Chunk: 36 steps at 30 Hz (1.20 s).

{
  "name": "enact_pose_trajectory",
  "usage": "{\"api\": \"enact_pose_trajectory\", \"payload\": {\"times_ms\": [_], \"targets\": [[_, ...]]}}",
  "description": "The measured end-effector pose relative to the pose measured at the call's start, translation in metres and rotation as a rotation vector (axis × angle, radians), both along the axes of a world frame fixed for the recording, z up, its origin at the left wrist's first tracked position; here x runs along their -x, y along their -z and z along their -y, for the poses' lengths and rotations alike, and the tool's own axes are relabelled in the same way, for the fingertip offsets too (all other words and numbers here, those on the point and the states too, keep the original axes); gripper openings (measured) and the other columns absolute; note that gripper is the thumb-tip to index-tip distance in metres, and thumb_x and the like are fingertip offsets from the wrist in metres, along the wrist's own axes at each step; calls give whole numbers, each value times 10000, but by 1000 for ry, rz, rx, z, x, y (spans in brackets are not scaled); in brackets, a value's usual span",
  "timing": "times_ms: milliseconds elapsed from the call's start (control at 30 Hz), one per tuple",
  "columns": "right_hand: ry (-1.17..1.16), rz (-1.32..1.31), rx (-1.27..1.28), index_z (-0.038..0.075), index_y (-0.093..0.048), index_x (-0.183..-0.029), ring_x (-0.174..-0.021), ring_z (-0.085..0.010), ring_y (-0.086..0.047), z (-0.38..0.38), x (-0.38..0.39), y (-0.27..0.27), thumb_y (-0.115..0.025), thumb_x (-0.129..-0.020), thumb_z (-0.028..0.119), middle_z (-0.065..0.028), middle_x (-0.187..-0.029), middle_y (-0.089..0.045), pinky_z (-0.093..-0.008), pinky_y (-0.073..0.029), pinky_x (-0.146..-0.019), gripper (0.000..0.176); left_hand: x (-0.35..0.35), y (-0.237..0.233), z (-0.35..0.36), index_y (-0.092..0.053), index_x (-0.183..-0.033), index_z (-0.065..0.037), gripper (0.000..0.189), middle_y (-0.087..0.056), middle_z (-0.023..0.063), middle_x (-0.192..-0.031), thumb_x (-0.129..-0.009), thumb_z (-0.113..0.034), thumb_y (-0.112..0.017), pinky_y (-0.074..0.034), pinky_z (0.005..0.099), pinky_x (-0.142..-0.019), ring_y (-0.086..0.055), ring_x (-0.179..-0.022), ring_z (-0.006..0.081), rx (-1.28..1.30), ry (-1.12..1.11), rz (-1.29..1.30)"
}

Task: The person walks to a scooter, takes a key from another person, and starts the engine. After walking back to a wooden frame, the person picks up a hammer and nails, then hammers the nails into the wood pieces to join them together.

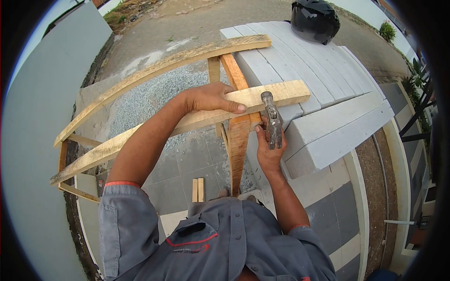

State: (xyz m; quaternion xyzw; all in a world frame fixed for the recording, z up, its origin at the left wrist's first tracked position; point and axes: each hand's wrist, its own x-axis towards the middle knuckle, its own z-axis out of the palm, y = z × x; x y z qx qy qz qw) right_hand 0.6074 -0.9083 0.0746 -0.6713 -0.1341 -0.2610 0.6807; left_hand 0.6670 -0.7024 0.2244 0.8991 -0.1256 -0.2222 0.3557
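Note:
My left hand (216,97) is wrapped over a long pale wooden beam (251,96), its thumb lying along the near face. Below the beam's right end, my right hand (270,152) is closed around a claw hammer (273,119). The hammer's round face overlaps the beam and its claw points toward me; the handle is hidden. My right thumb is right beside the corner of an orange-brown upright board (238,140) under the beam. An orange crosspiece (233,70) links this beam to a second long beam (159,69) farther away.
White blocks (300,70) are stacked at the right, with a black helmet (315,21) on top. Gravel (150,98) lies beneath the frame. Two short wood pieces (198,189) rest on the tiled floor (171,189) near my feet. A grey wall (51,103) stands at the left.

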Motion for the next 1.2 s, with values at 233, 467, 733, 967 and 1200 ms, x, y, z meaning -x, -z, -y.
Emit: {"api": "enact_pose_trajectory", "payload": {"times_ms": [233,467,733,967,1200], "targets": [[-22,15,-34,-39,-615,-939,-718,-246,-603,-2,-2,3,-701,-890,17,-117,-826,-593,-352,-461,-643,114,-6,10,-13,-675,-1077,65,398,-682,137,-932,-927,-290,-579,-526,277,-694,-643,-768,166,239,-288,-31],[-3,-11,4,-39,-618,-950,-721,-226,-601,-3,0,0,-703,-892,24,-111,-828,-589,-339,-460,-644,121,2,-3,-14,-695,-934,17,237,-660,76,-799,-917,-212,-636,-478,293,-614,-591,-697,120,326,-332,-148],[-50,-116,-44,-55,-632,-1116,-885,-175,-634,-3,6,-4,-670,-937,30,-94,-978,-662,-310,-520,-768,202,-2,11,-19,-651,-863,-34,151,-628,30,-779,-922,-172,-671,-442,269,-602,-544,-680,91,399,-263,-14],[-98,-174,-36,-93,-528,-1309,-1082,-184,-606,-2,11,-17,-589,-991,26,-146,-1181,-635,-328,-496,-951,345,11,7,-24,-643,-970,39,331,-674,133,-895,-973,-287,-583,-480,376,-799,-608,-859,224,121,-167,373],[-31,-156,-71,-64,-620,-1194,-926,-161,-616,-5,12,-12,-646,-946,3,-99,-1046,-666,-299,-519,-823,258,21,6,-23,-633,-895,-34,232,-609,0,-768,-970,-251,-657,-474,283,-701,-557,-741,87,366,-309,470]]}}
